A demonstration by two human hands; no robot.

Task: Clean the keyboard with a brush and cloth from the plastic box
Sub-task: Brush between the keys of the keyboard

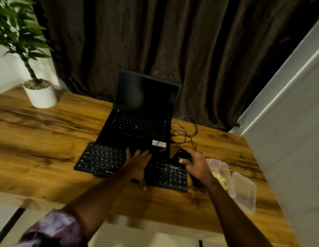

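The flat black keyboard (101, 159) lies on the wooden surface (48, 132), the left hand (139, 161) flat on it, fingers straight, well placed to pin it during brushing. The right hand (196, 164) curls round a small dark thing (181, 155) by the keyboard's right end, brush or mouse, I can't tell. The clear plastic box (224, 168) sits just right, yellow cloth (219, 177) inside

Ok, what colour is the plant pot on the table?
The plant pot is plain white, seen in the head view.
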